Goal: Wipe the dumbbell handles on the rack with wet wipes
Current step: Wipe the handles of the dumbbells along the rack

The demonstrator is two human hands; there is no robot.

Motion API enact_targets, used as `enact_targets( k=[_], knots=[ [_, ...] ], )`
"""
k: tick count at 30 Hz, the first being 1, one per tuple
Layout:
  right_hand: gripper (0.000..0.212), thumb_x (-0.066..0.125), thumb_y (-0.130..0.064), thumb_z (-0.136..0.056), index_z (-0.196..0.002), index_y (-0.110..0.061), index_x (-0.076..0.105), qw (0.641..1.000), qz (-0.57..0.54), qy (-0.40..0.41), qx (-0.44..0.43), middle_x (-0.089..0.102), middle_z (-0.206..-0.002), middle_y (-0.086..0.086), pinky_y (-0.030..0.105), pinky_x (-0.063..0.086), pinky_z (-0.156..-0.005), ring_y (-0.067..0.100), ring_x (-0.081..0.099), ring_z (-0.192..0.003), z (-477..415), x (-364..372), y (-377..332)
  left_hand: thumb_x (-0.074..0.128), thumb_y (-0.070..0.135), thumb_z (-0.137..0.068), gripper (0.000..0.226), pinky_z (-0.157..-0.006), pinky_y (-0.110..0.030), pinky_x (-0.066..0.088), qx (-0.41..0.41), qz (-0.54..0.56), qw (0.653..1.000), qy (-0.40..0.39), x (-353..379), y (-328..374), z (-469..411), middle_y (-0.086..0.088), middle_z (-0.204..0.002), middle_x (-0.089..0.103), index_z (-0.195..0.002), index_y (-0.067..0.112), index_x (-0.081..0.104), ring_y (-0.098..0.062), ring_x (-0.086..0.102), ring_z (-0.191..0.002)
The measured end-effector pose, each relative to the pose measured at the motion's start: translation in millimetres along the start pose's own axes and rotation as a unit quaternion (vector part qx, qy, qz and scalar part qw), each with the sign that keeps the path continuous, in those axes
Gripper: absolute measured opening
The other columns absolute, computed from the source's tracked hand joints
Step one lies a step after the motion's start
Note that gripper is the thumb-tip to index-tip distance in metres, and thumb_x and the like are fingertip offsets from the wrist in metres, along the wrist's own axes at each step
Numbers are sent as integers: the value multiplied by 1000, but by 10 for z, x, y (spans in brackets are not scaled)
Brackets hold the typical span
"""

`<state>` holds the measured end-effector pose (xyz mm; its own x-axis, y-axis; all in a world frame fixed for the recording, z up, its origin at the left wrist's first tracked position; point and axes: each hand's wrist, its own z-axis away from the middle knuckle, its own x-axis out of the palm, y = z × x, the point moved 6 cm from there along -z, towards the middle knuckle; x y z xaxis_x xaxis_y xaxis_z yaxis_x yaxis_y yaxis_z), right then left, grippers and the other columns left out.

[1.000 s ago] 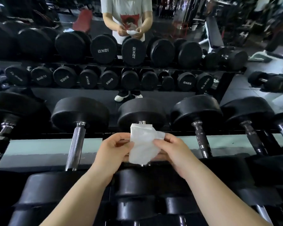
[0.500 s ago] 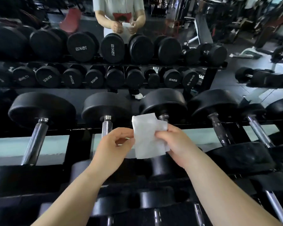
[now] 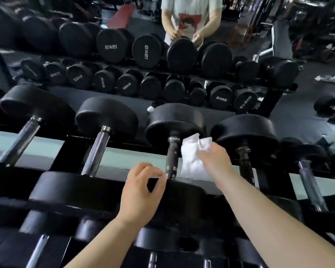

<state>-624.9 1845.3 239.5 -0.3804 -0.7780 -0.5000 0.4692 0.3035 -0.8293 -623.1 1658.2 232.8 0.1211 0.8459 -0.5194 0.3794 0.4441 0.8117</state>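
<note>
Gym mirror behind the rack [image 3: 124,151], I pinch the wipe [image 3: 193,157] in my right hand [image 3: 214,159] just right of the centre-frame handle [image 3: 172,157], which runs away from me; left hand [image 3: 141,188] loosely curled, empty.

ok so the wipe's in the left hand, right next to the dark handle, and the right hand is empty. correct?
Hands are swapped. In the head view the right hand holds the wipe, right next to the dark handle; the left hand is empty, fingers loosely curled.
</note>
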Motion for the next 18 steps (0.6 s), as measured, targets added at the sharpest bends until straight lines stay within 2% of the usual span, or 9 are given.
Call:
enact_targets(
  k=[3,5,6,7,9,10,12,14,18],
  knots=[
    [22,35,-10,-91,-95,-5,56,995,46,45,-75,53,-88,2,23,34,-56,17,49,-76,-63,48,-125,59,16,-85,14,-74,3,32,-2,-2,1000,-6,25,-46,-22,21,-83,51,-79,27,54,5,49,-86],
    [24,36,-6,-90,-97,-6,58,978,105,52,-171,50,-92,2,27,31,-61,19,49,-83,-25,188,-241,54,25,-87,7,-75,1,33,-16,17,1000,-4,31,-59,-19,22,-86,53,-83,30,54,3,50,-91],
    [25,38,-4,-90,-101,-7,60,962,156,32,-220,51,-98,3,25,31,-66,21,49,-93,-9,307,-290,51,33,-85,3,-76,0,34,-24,24,999,-5,34,-71,-20,22,-86,53,-84,32,54,3,51,-92],
    [28,39,-3,-89,-106,-8,60,943,213,-5,-256,51,-108,4,25,33,-73,23,46,-103,-10,443,-296,47,40,-81,10,-77,-1,35,-24,26,999,-3,32,-73,-22,22,-86,54,-83,33,54,3,51,-93],
    [35,42,-3,-87,-116,-12,59,914,296,-94,-261,44,-126,4,27,34,-91,24,38,-117,-61,639,-206,40,47,-75,19,-77,0,34,-10,34,999,0,35,-85,-25,22,-82,55,-80,35,54,5,49,-93],
    [36,43,-3,-86,-117,-13,58,908,312,-127,-250,41,-129,3,26,33,-95,24,36,-119,-99,678,-168,38,48,-74,17,-77,0,34,-7,36,999,-2,36,-89,-28,22,-80,56,-77,38,53,5,49,-93],
    [32,44,-4,-87,-114,-11,60,906,308,-153,-246,40,-126,3,23,33,-93,22,38,-117,-141,677,-164,41,45,-76,9,-75,-1,34,-6,35,999,-8,44,-98,-33,24,-76,55,-72,45,48,5,49,-91],
    [29,43,-4,-87,-108,-10,63,909,292,-173,-240,42,-114,2,21,32,-85,19,43,-109,-158,660,-151,41,44,-77,10,-73,-2,34,3,29,1000,-10,49,-103,-33,23,-72,56,-68,47,45,5,49,-87],
    [31,44,4,-79,-95,-9,67,889,298,-258,-233,40,-93,0,22,33,-71,16,44,-88,-25,688,-41,37,44,-76,13,-75,-6,37,17,31,999,-7,52,-105,-35,25,-88,56,-66,42,46,4,49,-83]
  ],
)
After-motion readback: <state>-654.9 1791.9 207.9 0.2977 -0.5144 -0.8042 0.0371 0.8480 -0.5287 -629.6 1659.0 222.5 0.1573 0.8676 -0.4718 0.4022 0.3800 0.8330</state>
